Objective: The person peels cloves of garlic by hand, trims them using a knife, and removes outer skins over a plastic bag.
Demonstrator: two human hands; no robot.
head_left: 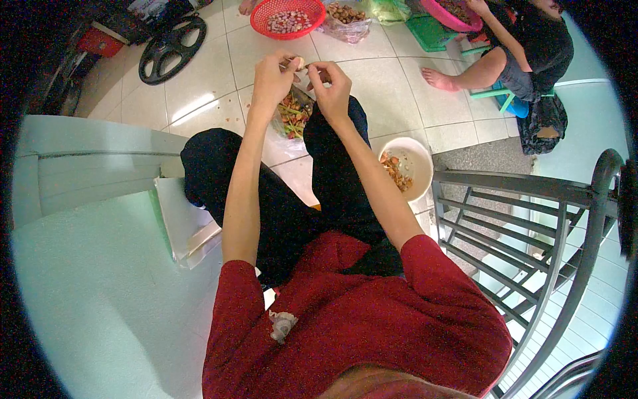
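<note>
My left hand [272, 78] is closed in a pinch on a small pale bulb [301, 63], too small here to name more exactly. My right hand [331, 86] is close beside it, its thumb and forefinger pressed together near the bulb. Whatever those right fingertips hold, if anything, is hidden. Below the hands, between my knees, a clear plastic bag [290, 142] lies with green and reddish-brown scraps [292, 116] in it. By my right knee stands a white bucket [425, 163] with orange-brown peelings [397, 174] at its bottom.
Ahead on the tiled floor sit a red basket [312, 28] of pinkish-white bulbs and a plastic bag [347, 32] of brown ones. A person [541, 50] sits at right on a green stool [508, 100]. A metal railing [531, 183] rises at right; a black wheel [174, 52] lies at left.
</note>
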